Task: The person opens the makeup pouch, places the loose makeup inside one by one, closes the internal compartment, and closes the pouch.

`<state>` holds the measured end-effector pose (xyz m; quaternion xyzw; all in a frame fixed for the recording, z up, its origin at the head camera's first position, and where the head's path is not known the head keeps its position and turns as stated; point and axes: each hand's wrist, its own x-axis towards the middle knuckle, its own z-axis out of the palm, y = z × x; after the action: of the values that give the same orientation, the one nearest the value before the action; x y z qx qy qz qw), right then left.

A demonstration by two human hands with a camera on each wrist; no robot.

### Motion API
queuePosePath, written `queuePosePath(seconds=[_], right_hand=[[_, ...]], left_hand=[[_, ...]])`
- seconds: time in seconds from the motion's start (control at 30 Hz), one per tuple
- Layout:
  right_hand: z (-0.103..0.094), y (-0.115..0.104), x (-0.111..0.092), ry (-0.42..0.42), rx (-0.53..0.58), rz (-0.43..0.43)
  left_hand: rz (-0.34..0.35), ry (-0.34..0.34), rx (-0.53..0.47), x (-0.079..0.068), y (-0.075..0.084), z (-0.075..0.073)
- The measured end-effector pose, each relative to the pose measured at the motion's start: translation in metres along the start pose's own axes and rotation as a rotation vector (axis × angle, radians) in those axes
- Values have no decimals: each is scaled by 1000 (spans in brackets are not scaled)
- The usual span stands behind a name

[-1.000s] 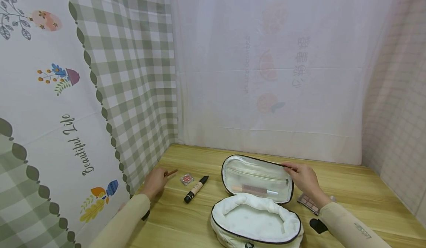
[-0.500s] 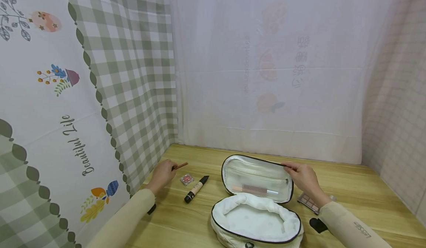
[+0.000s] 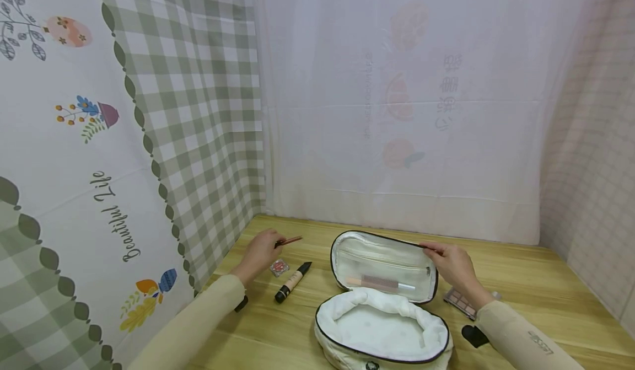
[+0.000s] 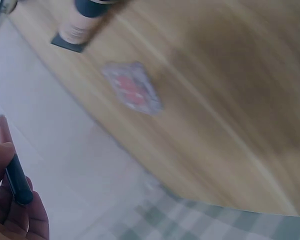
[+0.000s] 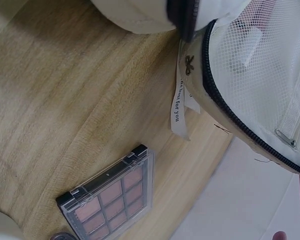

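Left hand (image 3: 263,251) pinches a slim cosmetic pen (image 3: 294,240), its brownish barrel pointing right and its dark end back among the fingers; pen is left of the makeup bag (image 3: 324,316) and well apart from it. Right hand (image 3: 453,265) grips the lid (image 3: 392,261) of the bag at its far right corner, thumb and fingers close together on the rim. Bag is unzipped, lid raised at the far side, white padded lining showing in the body. Inside the lid, a zipped mesh pocket holds a slim makeup tube (image 3: 379,284), lying lengthwise. Near the left hand, a small clear square compact (image 3: 279,267) with reddish contents lies on the wood-grain surface (image 3: 268,334); just right of it, a beige-and-black tube (image 3: 292,284), set at a slant. Right of the bag, a nine-pan palette (image 5: 112,202) under a clear cover, partly behind the right forearm in the head view. Printed ribbon (image 5: 178,107) hangs by the bag's hinge side. Green gingham cloth (image 3: 198,83) at left, white cloth (image 3: 322,138) at far side.
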<state>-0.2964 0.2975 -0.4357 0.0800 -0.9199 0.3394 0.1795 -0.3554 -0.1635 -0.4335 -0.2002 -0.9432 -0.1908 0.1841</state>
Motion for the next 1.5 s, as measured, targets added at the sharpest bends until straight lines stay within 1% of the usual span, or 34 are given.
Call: queuePosePath(seconds=[0.07, 0.27, 0.43, 0.53, 0.67, 0.8, 0.9, 1.07, 1.17, 1.27, 1.5], right_hand=[[0, 0, 0, -1, 3, 2], [0, -2, 1, -12, 5, -2], [-1, -3, 2, -15, -1, -1], [-1, -3, 2, -11, -5, -4], [-2, -4, 2, -10, -7, -5], [-3, -5, 3, -14, -9, -4], [-3, -5, 4, -15, -8, 1], [-3, -5, 5, -17, 7, 17], [-4, -5, 5, -22, 14, 26], [-6, -6, 6, -21, 14, 22], [-5, -7, 7, -10, 5, -1]], left_hand=[[22, 3, -11, 3, 7, 1], [123, 24, -1, 12, 29, 4], [183, 47, -35, 15, 46, 8], [244, 61, -47, 20, 55, 12], [342, 75, -41, 26, 67, 20], [427, 81, -34, 32, 82, 29], [492, 83, -3, 36, 95, 35], [576, 83, 78, 42, 118, 46], [607, 60, 120, 44, 130, 52], [632, 43, 191, 47, 141, 58], [669, 52, 371, 52, 162, 70]])
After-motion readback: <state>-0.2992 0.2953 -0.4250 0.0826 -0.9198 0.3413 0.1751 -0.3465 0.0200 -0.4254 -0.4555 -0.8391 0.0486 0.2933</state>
